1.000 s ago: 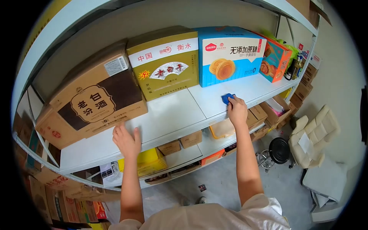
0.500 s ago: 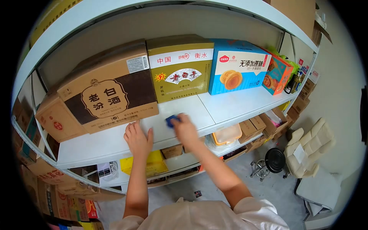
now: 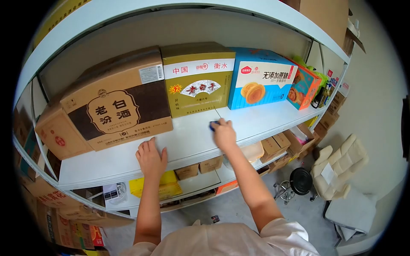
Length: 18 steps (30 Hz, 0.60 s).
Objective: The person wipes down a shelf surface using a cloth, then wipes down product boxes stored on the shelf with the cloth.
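My right hand (image 3: 224, 135) is closed on a small dark blue cloth (image 3: 214, 125), pressed to the white shelf (image 3: 190, 128) close to a seam in its surface. Most of the cloth is hidden under the fingers. My left hand (image 3: 151, 158) lies open with its fingers spread on the shelf's front part. Just beyond its fingertips stands a large brown carton (image 3: 119, 113) with a dark band. An olive-gold carton (image 3: 197, 81) is behind the shelf area where my right hand is.
A blue and white food box (image 3: 262, 81) and an orange and teal box (image 3: 304, 88) stand farther right on the shelf. A yellow package (image 3: 156, 185) sits one level below. A black stool (image 3: 300, 181) and a cream chair (image 3: 341, 166) are at the right on the floor.
My right hand has slid to the right along the shelf with the blue cloth. My left hand stays on the shelf's front part. The view has shifted slightly.
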### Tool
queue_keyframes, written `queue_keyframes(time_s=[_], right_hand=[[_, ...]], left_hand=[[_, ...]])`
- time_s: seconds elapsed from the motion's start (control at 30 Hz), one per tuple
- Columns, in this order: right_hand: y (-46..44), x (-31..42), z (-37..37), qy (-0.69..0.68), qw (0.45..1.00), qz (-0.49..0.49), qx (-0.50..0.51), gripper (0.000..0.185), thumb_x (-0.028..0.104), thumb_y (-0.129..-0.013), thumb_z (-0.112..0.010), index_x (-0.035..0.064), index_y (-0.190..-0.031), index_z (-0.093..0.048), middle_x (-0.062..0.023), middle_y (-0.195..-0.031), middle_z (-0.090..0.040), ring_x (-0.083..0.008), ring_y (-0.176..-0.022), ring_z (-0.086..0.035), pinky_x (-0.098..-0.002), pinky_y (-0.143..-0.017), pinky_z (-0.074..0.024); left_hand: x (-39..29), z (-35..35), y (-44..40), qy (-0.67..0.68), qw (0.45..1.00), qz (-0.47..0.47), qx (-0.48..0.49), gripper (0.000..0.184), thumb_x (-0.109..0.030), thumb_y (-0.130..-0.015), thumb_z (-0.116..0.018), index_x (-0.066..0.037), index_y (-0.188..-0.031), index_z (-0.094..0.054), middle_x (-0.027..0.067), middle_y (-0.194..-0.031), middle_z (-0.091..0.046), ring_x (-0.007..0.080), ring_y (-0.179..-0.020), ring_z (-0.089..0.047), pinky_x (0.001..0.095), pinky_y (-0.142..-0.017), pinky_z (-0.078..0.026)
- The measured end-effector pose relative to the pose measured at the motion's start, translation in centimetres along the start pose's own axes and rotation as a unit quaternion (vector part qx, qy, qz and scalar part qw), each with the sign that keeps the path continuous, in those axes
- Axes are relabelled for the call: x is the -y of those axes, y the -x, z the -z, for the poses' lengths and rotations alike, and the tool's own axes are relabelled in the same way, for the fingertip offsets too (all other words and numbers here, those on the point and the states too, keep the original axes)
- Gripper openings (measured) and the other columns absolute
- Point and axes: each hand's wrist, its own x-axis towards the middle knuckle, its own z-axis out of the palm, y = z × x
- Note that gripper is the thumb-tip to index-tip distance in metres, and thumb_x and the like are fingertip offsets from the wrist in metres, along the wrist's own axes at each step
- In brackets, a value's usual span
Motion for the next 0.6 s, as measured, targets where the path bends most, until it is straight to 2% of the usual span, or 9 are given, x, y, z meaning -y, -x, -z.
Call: queue_keyframes(time_s=[0.13,0.2,0.27,0.3,0.37,0.43,0.47,0.53,0.6], right_hand=[[-0.7,-2.9,0.8,0.029,0.996,-0.089,-0.004,0.026,0.004,-0.075,-0.061,0.0127,-0.097,-0.071,-0.0107,-0.099,-0.063,-0.0361,-0.088,-0.058,-0.0433,-0.073,-0.0531],[-0.9,-2.1,0.4,0.021,0.995,-0.088,-0.030,0.024,0.004,-0.074,-0.061,0.0094,-0.097,-0.067,-0.0137,-0.094,-0.063,-0.0377,-0.086,-0.058,-0.0441,-0.073,-0.0520],[-0.8,0.4,0.7,-0.028,0.998,-0.049,0.000,0.025,0.003,-0.073,-0.062,0.0074,-0.097,-0.064,-0.0162,-0.093,-0.063,-0.0391,-0.086,-0.057,-0.0451,-0.076,-0.0507],[-0.7,1.2,-0.7,-0.084,0.996,0.015,0.025,0.023,0.003,-0.073,-0.062,0.0065,-0.096,-0.065,-0.0176,-0.093,-0.063,-0.0399,-0.088,-0.057,-0.0461,-0.079,-0.0495],[0.1,5.4,-0.8,-0.148,0.984,0.079,0.058,0.022,0.002,-0.072,-0.062,0.0051,-0.094,-0.067,-0.0175,-0.102,-0.063,-0.0385,-0.094,-0.056,-0.0438,-0.085,-0.0485],[-0.1,8.0,-2.3,-0.122,0.978,0.157,0.063,0.026,0.001,-0.075,-0.060,0.0034,-0.099,-0.067,-0.0169,-0.104,-0.062,-0.0371,-0.098,-0.054,-0.0430,-0.087,-0.0479],[-0.7,8.7,-3.2,-0.124,0.977,0.160,0.064,0.026,0.001,-0.075,-0.060,0.0034,-0.099,-0.067,-0.0169,-0.104,-0.062,-0.0371,-0.098,-0.054,-0.0430,-0.087,-0.0479],[-2.2,9.9,-4.6,-0.025,0.975,0.188,0.118,0.027,0.002,-0.077,-0.058,0.0023,-0.102,-0.067,-0.0172,-0.105,-0.062,-0.0363,-0.101,-0.053,-0.0429,-0.090,-0.0456],[-3.0,10.5,-5.6,-0.040,0.979,0.154,0.127,0.031,0.005,-0.079,-0.058,0.0015,-0.108,-0.067,-0.0167,-0.108,-0.061,-0.0352,-0.101,-0.053,-0.0427,-0.095,-0.0420]], left_hand=[[0.3,-0.4,0.1,-0.019,1.000,-0.002,0.022,0.050,-0.028,-0.083,-0.065,-0.003,-0.124,-0.052,0.0151,-0.114,-0.055,0.0333,-0.113,-0.046,0.0451,-0.096,-0.034],[0.2,-0.4,0.0,-0.020,1.000,-0.003,0.023,0.050,-0.029,-0.083,-0.065,-0.003,-0.124,-0.052,0.0151,-0.115,-0.056,0.0331,-0.113,-0.046,0.0450,-0.096,-0.034],[0.2,-0.4,0.0,-0.022,0.999,-0.005,0.025,0.050,-0.029,-0.083,-0.065,-0.003,-0.124,-0.052,0.0151,-0.115,-0.056,0.0329,-0.113,-0.046,0.0449,-0.096,-0.034],[0.1,-0.3,0.0,-0.022,0.999,0.001,0.031,0.050,-0.029,-0.083,-0.065,-0.003,-0.124,-0.053,0.0150,-0.115,-0.056,0.0329,-0.113,-0.046,0.0448,-0.096,-0.034],[0.1,-0.4,-0.1,-0.022,0.999,0.008,0.037,0.050,-0.029,-0.083,-0.065,-0.003,-0.124,-0.053,0.0150,-0.115,-0.056,0.0328,-0.112,-0.046,0.0447,-0.096,-0.034],[0.2,-0.4,0.0,-0.014,0.999,0.003,0.029,0.050,-0.029,-0.082,-0.065,-0.003,-0.123,-0.054,0.0145,-0.113,-0.057,0.0329,-0.111,-0.047,0.0447,-0.096,-0.034],[0.2,-0.3,0.0,-0.016,0.999,0.005,0.028,0.050,-0.029,-0.082,-0.065,-0.003,-0.123,-0.054,0.0145,-0.113,-0.057,0.0329,-0.111,-0.047,0.0447,-0.096,-0.034],[0.2,-0.2,0.0,-0.016,0.999,0.005,0.042,0.049,-0.029,-0.082,-0.066,-0.005,-0.123,-0.053,0.0137,-0.116,-0.058,0.0321,-0.113,-0.047,0.0447,-0.096,-0.034],[0.2,-0.3,0.0,-0.024,0.999,0.006,0.039,0.049,-0.028,-0.082,-0.066,-0.005,-0.123,-0.053,0.0138,-0.115,-0.058,0.0320,-0.113,-0.047,0.0447,-0.096,-0.034]])
